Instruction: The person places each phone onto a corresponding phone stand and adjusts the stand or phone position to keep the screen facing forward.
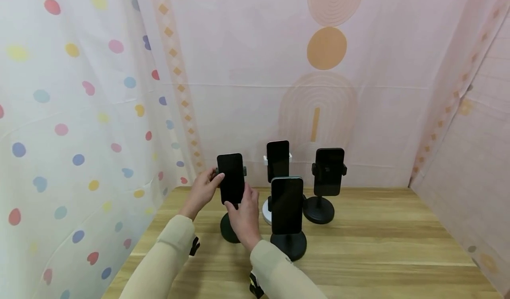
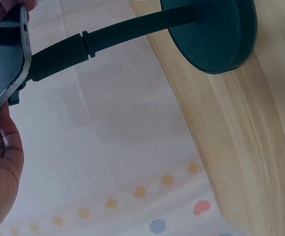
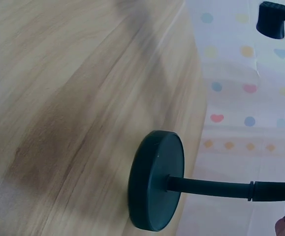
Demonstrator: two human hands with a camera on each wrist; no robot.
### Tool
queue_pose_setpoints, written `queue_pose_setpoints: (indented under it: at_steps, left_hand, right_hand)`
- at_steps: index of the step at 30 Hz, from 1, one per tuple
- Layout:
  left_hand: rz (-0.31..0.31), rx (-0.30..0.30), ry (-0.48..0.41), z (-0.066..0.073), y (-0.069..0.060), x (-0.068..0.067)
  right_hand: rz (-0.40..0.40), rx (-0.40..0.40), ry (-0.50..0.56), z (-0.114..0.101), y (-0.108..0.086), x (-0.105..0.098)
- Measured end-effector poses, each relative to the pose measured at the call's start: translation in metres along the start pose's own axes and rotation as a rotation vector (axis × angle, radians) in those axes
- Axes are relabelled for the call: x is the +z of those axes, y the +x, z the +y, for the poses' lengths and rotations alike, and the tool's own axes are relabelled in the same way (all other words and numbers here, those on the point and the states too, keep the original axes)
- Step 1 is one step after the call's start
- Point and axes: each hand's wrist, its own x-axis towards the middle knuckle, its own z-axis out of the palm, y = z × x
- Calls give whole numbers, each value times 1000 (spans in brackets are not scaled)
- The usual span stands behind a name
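Note:
A black-screened phone point(image 1: 231, 180) stands upright in the holder of a dark green phone stand point(image 1: 228, 229), left of the other stands. My left hand point(image 1: 202, 192) grips the phone's left side, thumb on the front edge and fingers behind. At the phone's lower right, my right hand point(image 1: 244, 217) holds its edge between thumb and fingers. In the left wrist view, the left hand's fingers curl behind the phone point(image 2: 4, 64), above the stand's ribbed neck point(image 2: 61, 56). The right wrist view shows the round green base point(image 3: 157, 182) flat on the table; most of the right hand is out of that frame.
Close to my right forearm stands a phone point(image 1: 287, 205) on a black stand point(image 1: 290, 245). Behind it are a phone point(image 1: 278, 162) in a white stand and another phone point(image 1: 329, 171) on a black stand point(image 1: 318, 210). Patterned curtains point(image 1: 247, 113) enclose the wooden table point(image 1: 378, 246).

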Motion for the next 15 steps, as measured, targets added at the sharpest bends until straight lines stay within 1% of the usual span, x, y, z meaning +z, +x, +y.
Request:
queue_pose_setpoints:
  at_steps: [2,5,7,12,15]
  left_hand:
    - [-4,-9,-4,0,2,-1]
    - [-9,-6,-6,-1,4,-2]
    - [-11,-5,-22,-2,5,-1]
    - [-32,17,-64,-5,7,1]
    - [-28,30,-42,-8,7,3]
  right_hand:
    - [-11,-10,-3,1,-1,0]
    - [-27,-22,-8,3,-3,0]
    - [-41,-20,-14,4,-4,-1]
    - [-79,-11,-55,9,-7,-2]
    - [-94,-13,-74,11,-9,-3]
